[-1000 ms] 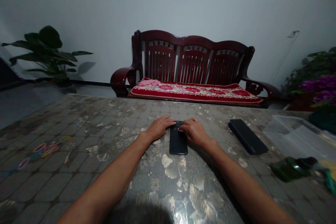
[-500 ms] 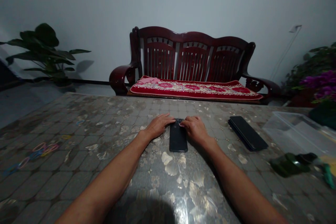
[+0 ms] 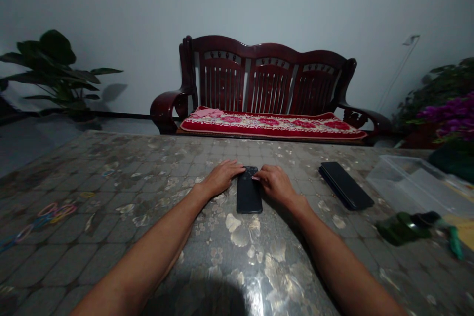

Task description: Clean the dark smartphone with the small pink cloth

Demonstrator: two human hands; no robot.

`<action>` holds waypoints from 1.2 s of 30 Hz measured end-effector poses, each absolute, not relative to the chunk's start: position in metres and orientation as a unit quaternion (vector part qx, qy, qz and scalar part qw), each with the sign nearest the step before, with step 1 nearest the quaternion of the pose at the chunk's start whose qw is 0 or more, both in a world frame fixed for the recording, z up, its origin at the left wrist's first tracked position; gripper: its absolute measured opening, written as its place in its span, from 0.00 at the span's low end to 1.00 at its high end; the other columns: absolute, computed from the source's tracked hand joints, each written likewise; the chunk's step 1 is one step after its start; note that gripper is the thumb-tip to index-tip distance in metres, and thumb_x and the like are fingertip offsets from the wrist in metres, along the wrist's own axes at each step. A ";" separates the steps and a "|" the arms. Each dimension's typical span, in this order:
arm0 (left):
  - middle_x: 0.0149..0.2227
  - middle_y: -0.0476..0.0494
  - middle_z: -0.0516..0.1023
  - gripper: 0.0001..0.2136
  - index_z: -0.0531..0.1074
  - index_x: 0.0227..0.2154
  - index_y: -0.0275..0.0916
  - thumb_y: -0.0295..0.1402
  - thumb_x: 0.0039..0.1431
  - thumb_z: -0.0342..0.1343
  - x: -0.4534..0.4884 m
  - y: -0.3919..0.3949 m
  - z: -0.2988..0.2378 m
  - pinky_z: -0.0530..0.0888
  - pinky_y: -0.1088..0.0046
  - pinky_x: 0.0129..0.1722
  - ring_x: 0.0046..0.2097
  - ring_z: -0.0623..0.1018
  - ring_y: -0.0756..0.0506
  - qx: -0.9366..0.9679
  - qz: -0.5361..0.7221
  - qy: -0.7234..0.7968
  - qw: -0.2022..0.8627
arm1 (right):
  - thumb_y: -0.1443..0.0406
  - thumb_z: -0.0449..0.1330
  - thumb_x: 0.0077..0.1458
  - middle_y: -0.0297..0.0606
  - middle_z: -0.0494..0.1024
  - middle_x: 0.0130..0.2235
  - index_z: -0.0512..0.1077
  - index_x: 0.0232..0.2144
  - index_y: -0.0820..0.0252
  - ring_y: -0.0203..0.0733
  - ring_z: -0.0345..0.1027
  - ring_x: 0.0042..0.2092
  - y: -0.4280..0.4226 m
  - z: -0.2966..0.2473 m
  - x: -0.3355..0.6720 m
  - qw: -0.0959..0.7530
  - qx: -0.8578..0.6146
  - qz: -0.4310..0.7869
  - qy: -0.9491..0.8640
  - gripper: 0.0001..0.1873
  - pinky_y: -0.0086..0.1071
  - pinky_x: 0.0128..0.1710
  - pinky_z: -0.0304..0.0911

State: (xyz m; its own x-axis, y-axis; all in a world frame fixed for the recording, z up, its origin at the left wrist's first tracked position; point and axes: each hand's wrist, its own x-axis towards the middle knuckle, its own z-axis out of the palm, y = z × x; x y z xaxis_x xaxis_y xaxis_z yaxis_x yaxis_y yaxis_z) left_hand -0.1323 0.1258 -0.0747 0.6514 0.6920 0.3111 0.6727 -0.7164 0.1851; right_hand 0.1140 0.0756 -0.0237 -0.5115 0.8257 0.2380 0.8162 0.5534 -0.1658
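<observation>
A black smartphone (image 3: 249, 200) lies flat on the patterned tabletop, its long side pointing towards me. Small marks show near its far end, perhaps a camera area. My left hand (image 3: 222, 177) rests at the phone's upper left edge, fingers stretched out and the tips touching it. Over the upper right part of the phone, my right hand (image 3: 274, 181) has its fingers pinched together. A tiny pale spot shows at those fingertips; whether it is a nail or a small object I cannot tell.
Right of my hands lie a black folded case (image 3: 346, 185), a clear plastic box (image 3: 403, 182) and a dark green bottle (image 3: 402, 228). Coloured rubber bands (image 3: 55, 213) are scattered at the left. Beyond the table (image 3: 148, 256) stands a wooden bench (image 3: 272, 79).
The whole view has shifted slightly, so things appear a little further left. The right fingertips stay at the phone's upper part, and the left hand keeps its place.
</observation>
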 end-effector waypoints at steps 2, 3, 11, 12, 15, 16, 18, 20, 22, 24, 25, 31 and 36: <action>0.60 0.44 0.74 0.29 0.73 0.57 0.44 0.15 0.55 0.49 -0.132 0.125 -0.074 0.64 0.54 0.65 0.64 0.70 0.43 0.909 0.179 0.377 0.024 | 0.67 0.54 0.66 0.39 0.78 0.38 0.80 0.42 0.55 0.41 0.69 0.42 0.074 -0.026 0.114 0.150 -0.474 0.012 -0.867 0.13 0.32 0.43 0.56; 0.60 0.44 0.74 0.29 0.73 0.57 0.44 0.15 0.55 0.49 -0.132 0.125 -0.073 0.64 0.54 0.65 0.64 0.70 0.42 0.909 0.175 0.379 0.025 | 0.67 0.54 0.65 0.39 0.77 0.38 0.80 0.42 0.56 0.41 0.69 0.42 0.073 -0.027 0.113 0.150 -0.474 0.013 -0.867 0.13 0.32 0.43 0.56; 0.61 0.43 0.73 0.30 0.72 0.58 0.44 0.15 0.54 0.48 -0.132 0.123 -0.070 0.64 0.52 0.65 0.64 0.69 0.41 0.908 0.150 0.390 0.033 | 0.75 0.55 0.56 0.37 0.78 0.39 0.79 0.40 0.58 0.39 0.71 0.42 0.071 -0.019 0.118 0.140 -0.411 0.115 -0.893 0.16 0.27 0.42 0.60; 0.61 0.43 0.73 0.30 0.72 0.58 0.44 0.15 0.54 0.48 -0.132 0.123 -0.069 0.64 0.52 0.65 0.64 0.69 0.41 0.908 0.150 0.390 0.033 | 0.74 0.56 0.56 0.36 0.78 0.38 0.79 0.39 0.58 0.39 0.71 0.41 0.072 -0.019 0.118 0.139 -0.406 0.128 -0.894 0.15 0.27 0.41 0.60; 0.61 0.44 0.73 0.29 0.72 0.58 0.44 0.15 0.55 0.48 -0.132 0.123 -0.068 0.64 0.54 0.65 0.64 0.70 0.42 0.909 0.154 0.386 0.034 | 0.72 0.56 0.59 0.36 0.78 0.37 0.80 0.37 0.57 0.38 0.71 0.40 0.073 -0.019 0.117 0.146 -0.420 0.132 -0.886 0.12 0.27 0.39 0.60; 0.61 0.44 0.72 0.29 0.72 0.58 0.44 0.15 0.55 0.47 -0.132 0.123 -0.068 0.64 0.54 0.65 0.64 0.70 0.43 0.909 0.154 0.386 0.036 | 0.71 0.56 0.60 0.36 0.78 0.37 0.80 0.38 0.57 0.38 0.71 0.40 0.073 -0.020 0.116 0.153 -0.433 0.119 -0.880 0.12 0.27 0.39 0.59; 0.62 0.43 0.72 0.29 0.72 0.58 0.44 0.16 0.56 0.47 -0.132 0.123 -0.069 0.64 0.54 0.65 0.63 0.71 0.43 0.909 0.151 0.388 0.038 | 0.71 0.55 0.62 0.38 0.77 0.38 0.80 0.41 0.57 0.39 0.71 0.41 0.074 -0.021 0.114 0.165 -0.465 0.084 -0.866 0.13 0.27 0.40 0.59; 0.62 0.44 0.72 0.29 0.72 0.58 0.44 0.16 0.56 0.47 -0.132 0.123 -0.070 0.64 0.55 0.65 0.63 0.71 0.43 0.908 0.151 0.388 0.038 | 0.69 0.54 0.64 0.39 0.77 0.39 0.79 0.43 0.57 0.40 0.70 0.42 0.075 -0.023 0.111 0.165 -0.488 0.056 -0.856 0.14 0.28 0.40 0.59; 0.62 0.45 0.72 0.28 0.72 0.58 0.45 0.16 0.57 0.47 -0.132 0.124 -0.072 0.64 0.56 0.65 0.63 0.71 0.44 0.909 0.154 0.386 0.036 | 0.68 0.54 0.65 0.40 0.77 0.40 0.79 0.44 0.57 0.41 0.70 0.42 0.076 -0.024 0.107 0.158 -0.492 0.041 -0.855 0.14 0.29 0.41 0.59; 0.61 0.45 0.73 0.28 0.72 0.57 0.45 0.17 0.57 0.48 -0.132 0.124 -0.073 0.64 0.56 0.65 0.63 0.71 0.44 0.908 0.157 0.387 0.033 | 0.68 0.54 0.64 0.40 0.77 0.40 0.79 0.44 0.56 0.41 0.69 0.42 0.076 -0.026 0.104 0.151 -0.485 0.031 -0.861 0.14 0.30 0.42 0.59; 0.61 0.45 0.73 0.27 0.72 0.57 0.45 0.17 0.57 0.49 -0.132 0.125 -0.074 0.64 0.56 0.66 0.63 0.71 0.43 0.908 0.159 0.387 0.033 | 0.69 0.54 0.64 0.41 0.77 0.40 0.79 0.44 0.56 0.42 0.69 0.42 0.076 -0.027 0.103 0.149 -0.480 0.027 -0.864 0.14 0.31 0.42 0.59; 0.61 0.43 0.73 0.23 0.72 0.57 0.44 0.20 0.62 0.49 -0.132 0.126 -0.074 0.64 0.55 0.65 0.63 0.71 0.42 0.908 0.159 0.386 0.036 | 0.72 0.57 0.60 0.40 0.77 0.38 0.79 0.39 0.58 0.43 0.69 0.42 0.070 -0.031 0.102 0.161 -0.418 0.020 -0.894 0.12 0.33 0.43 0.58; 0.61 0.44 0.73 0.20 0.72 0.57 0.46 0.24 0.65 0.51 -0.133 0.128 -0.076 0.65 0.55 0.65 0.62 0.72 0.42 0.909 0.164 0.383 0.029 | 0.72 0.58 0.60 0.39 0.77 0.36 0.79 0.37 0.57 0.43 0.68 0.41 0.067 -0.027 0.100 0.163 -0.385 0.013 -0.908 0.10 0.33 0.41 0.55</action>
State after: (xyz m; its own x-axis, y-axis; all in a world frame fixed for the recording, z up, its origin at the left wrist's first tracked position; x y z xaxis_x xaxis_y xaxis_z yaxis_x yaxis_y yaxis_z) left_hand -0.1326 0.1281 -0.0758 0.6537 0.7049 0.2754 0.6858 -0.7056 0.1783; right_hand 0.1004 0.0669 -0.0273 -0.6496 0.7043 0.2862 0.6958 0.7025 -0.1496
